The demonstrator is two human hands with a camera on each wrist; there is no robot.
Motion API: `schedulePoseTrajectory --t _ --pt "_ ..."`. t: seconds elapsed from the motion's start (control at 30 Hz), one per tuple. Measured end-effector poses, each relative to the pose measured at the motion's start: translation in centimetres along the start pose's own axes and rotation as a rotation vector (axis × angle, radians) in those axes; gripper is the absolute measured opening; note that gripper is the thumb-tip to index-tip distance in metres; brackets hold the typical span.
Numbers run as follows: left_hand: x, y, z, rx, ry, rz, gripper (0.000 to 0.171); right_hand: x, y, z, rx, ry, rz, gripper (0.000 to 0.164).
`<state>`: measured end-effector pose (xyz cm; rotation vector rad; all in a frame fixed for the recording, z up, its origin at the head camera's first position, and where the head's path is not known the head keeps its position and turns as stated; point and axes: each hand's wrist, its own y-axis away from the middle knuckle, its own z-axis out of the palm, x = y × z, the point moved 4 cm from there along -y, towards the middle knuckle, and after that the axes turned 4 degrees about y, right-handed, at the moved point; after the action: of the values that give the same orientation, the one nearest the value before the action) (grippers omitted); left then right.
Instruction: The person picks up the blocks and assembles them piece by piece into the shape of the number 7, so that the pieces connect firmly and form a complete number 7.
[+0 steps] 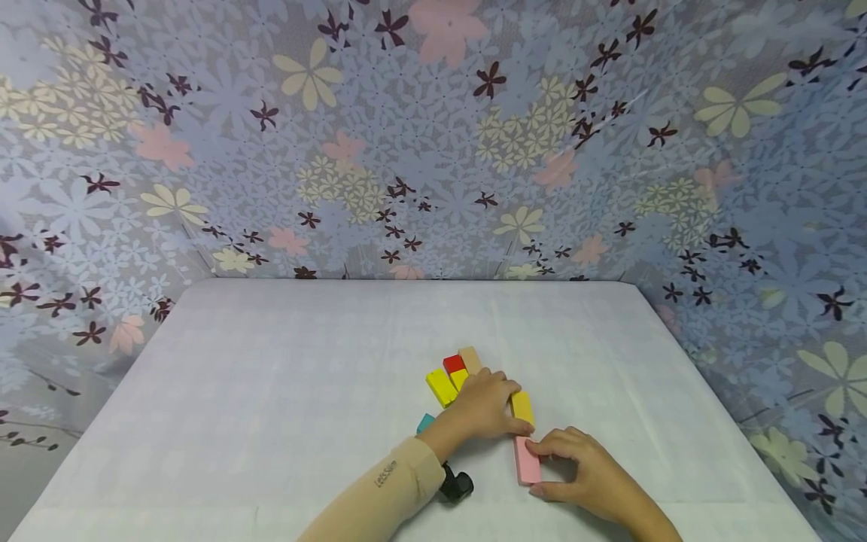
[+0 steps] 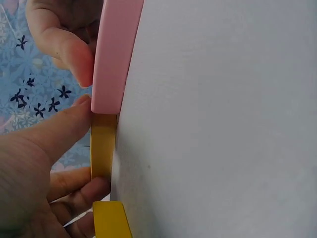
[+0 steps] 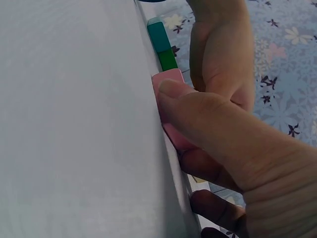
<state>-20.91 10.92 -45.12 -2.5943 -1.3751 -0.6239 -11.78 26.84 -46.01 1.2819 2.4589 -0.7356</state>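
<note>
Pink block [image 1: 528, 461]: lower right of the head frame, pinched by the right hand [image 1: 589, 470]. Yellow block [image 1: 522, 409]: just above it, pinched between thumb and fingers of the left hand [image 1: 482, 406]. Handling, judged: steady yellow, align ends, nudge pink lightly.

We saw the left forearm [image 1: 369, 506], dressed in a beige sleeve [image 1: 400, 482], stretched slantwise forward and to the right; the left hand [image 1: 482, 406] was with its back upward, its thumb [image 2: 67, 124] and forefinger [image 1: 506, 385] separated and bent in a pinch; the right hand [image 1: 576, 461] was nearer to the body and more to the right, facing inward, its thumb and forefinger likewise curved in a pinch; the right forearm [image 1: 652, 521], bare where we could see it, slanted from the lower right; we noticed both hands close together.
</note>
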Motion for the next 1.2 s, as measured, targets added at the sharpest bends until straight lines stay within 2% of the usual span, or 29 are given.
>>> schedulePoseTrajectory --t 0.33,1.2 --pt "-0.13 0.4 -0.23 -0.002 0.068 0.065 0.064 -0.06 0.07 0.05 0.037 0.009 -0.018 0.046" --pt "0.03 0.26 -0.03 -0.013 0.064 0.083 0.061 -0.13 -0.05 0.04 0.028 0.003 0.014 0.045"
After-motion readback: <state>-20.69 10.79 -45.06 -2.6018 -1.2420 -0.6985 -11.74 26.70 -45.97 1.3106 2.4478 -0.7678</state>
